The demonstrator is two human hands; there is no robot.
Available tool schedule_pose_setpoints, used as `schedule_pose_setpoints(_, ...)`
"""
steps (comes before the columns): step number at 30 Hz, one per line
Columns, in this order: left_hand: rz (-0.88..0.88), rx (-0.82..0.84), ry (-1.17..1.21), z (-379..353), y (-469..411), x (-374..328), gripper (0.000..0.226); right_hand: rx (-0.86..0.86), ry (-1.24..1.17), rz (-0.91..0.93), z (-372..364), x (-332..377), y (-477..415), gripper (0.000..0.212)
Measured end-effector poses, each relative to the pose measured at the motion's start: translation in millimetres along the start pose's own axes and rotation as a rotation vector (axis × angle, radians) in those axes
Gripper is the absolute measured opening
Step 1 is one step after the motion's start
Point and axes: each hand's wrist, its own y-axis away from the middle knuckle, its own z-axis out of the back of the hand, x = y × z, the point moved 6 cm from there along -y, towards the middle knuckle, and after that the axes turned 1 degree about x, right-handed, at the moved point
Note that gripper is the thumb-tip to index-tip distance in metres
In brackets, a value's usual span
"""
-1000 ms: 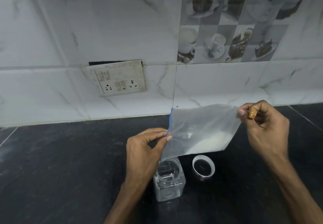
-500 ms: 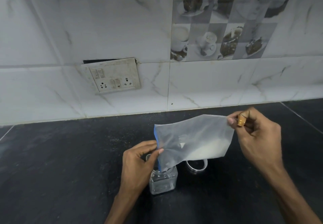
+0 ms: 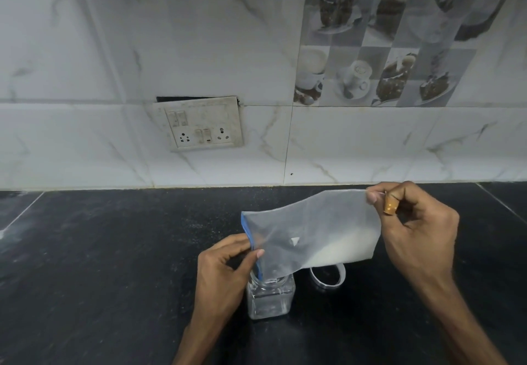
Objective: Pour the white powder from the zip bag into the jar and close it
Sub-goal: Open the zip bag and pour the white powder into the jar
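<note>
A clear zip bag (image 3: 310, 236) with a blue zip edge hangs tilted between both hands, white powder lying along its lower right side. My left hand (image 3: 225, 273) pinches the blue mouth end, whose lower corner dips into the open mouth of a small square clear jar (image 3: 271, 297) on the black counter. My right hand (image 3: 416, 228) pinches the bag's raised bottom corner; one finger wears an orange tip cover. The jar's round lid (image 3: 328, 276) lies on the counter just right of the jar, partly hidden by the bag.
The black stone counter (image 3: 114, 265) stretches left and right of the jar. A white marble-tiled wall rises behind it, with a switch and socket plate (image 3: 199, 124) and a tile printed with cups (image 3: 370, 51).
The bag came down and tilted; its blue mouth corner now dips into the jar. My left hand sank beside the jar and my right hand kept the far corner high.
</note>
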Motion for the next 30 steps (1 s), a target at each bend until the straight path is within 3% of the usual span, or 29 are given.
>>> schedule_pose_setpoints(9,0.007,-0.002,-0.056,-1,-1,7,0.018,0.039,-0.063,0.004,-8,2,-11,0.023)
schedule_pose_setpoints(14,0.056,0.021,-0.061,-1,-1,8,0.050,0.064,-0.082,0.016,-15,2,-12,0.023)
schedule_pose_setpoints(16,0.079,0.023,-0.068,-2,-1,15,0.039,0.089,-0.081,0.023,-18,3,-12,0.023)
schedule_pose_setpoints(18,0.105,0.052,-0.082,-3,0,22,0.013,0.099,-0.080,0.012,-17,2,-13,0.020)
schedule_pose_setpoints(20,0.131,0.068,-0.080,-3,0,25,0.009,0.104,-0.093,-0.013,-16,2,-15,0.013)
schedule_pose_setpoints(25,0.103,0.183,-0.041,-9,-2,12,0.065,0.152,-0.095,-0.041,-15,4,-18,0.014)
schedule_pose_setpoints(30,0.122,0.258,-0.088,-11,-3,15,0.066,0.163,-0.066,-0.082,-12,1,-21,0.013)
